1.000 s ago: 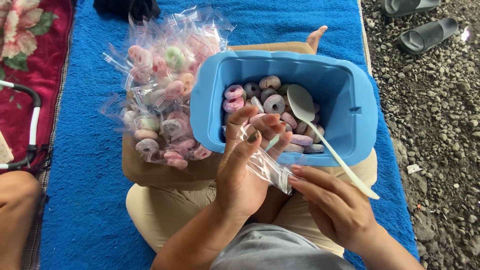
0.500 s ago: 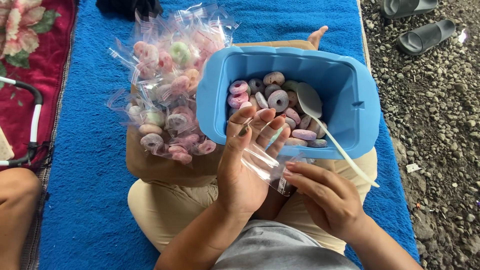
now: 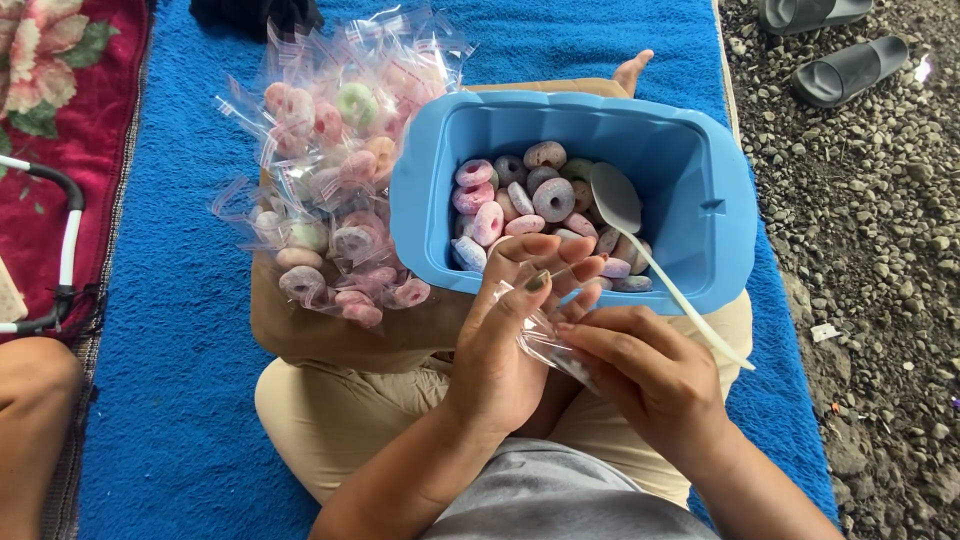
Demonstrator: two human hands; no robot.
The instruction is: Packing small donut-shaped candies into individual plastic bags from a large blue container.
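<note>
A blue plastic tub [image 3: 720, 215] rests on my lap, holding several sugar-coated ring candies [image 3: 552, 198] in pink, purple and green. A white plastic spoon [image 3: 655, 265] leans in it, bowl up, its handle sticking out past the near rim. Just in front of the tub, my left hand [image 3: 505, 345] and my right hand [image 3: 645, 375] both pinch one small clear plastic bag [image 3: 545, 335]. The fingers of both hands are curled around the bag, which looks empty.
A heap of small clear bags filled with ring candies [image 3: 335, 170] lies left of the tub on my knee. A blue towel [image 3: 170, 400] covers the ground. Gravel and two grey slippers [image 3: 850, 65] lie to the right. Another person's knee [image 3: 30, 400] shows at bottom left.
My left hand has drawn back from the tub's rim and curled its fingers. My right hand has moved in closer on the bag, which is now bunched between both hands.
</note>
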